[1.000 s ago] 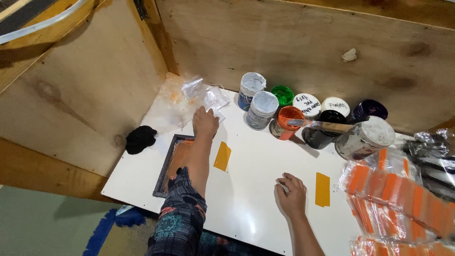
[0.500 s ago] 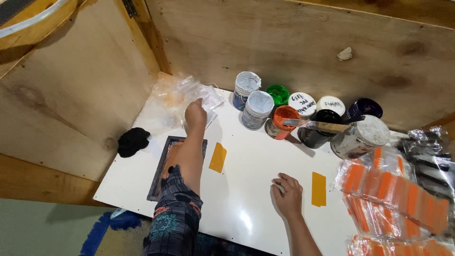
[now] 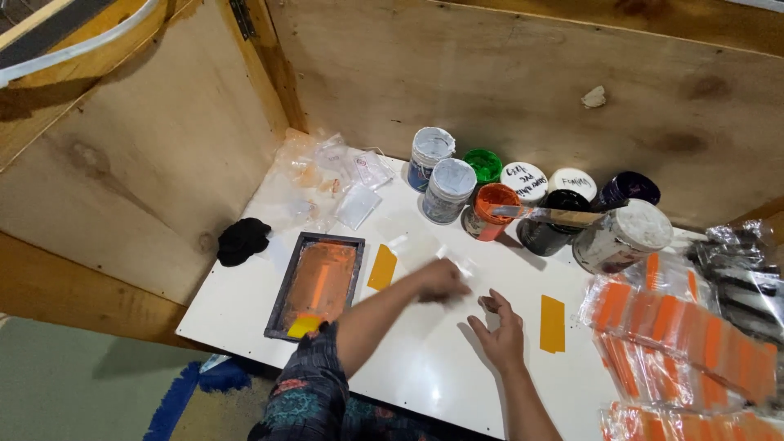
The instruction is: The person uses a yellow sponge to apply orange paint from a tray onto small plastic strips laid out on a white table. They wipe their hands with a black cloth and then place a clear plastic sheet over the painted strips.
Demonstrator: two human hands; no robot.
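Note:
My left hand (image 3: 441, 282) is over the middle of the white table (image 3: 425, 376), blurred, with its fingers closed on a small clear plastic bag (image 3: 445, 255). My right hand (image 3: 500, 333) rests on the table just to the right of it, fingers spread, holding nothing. An orange-yellow strip (image 3: 381, 267) lies left of my left hand. A second strip (image 3: 553, 323) lies right of my right hand. A pile of clear plastic bags (image 3: 331, 175) sits in the table's far left corner.
A small black-framed screen with orange ink (image 3: 317, 283) lies at the left, a black cloth (image 3: 242, 241) beside it. Several paint jars (image 3: 447, 189) stand at the back, a stick across the orange one (image 3: 488, 211). Packs of orange items (image 3: 678, 335) fill the right. Plywood walls enclose the table.
My left hand has come back from the pile of bags in the far corner to the middle of the table, bringing a clear bag. My right hand has lifted its fingers slightly.

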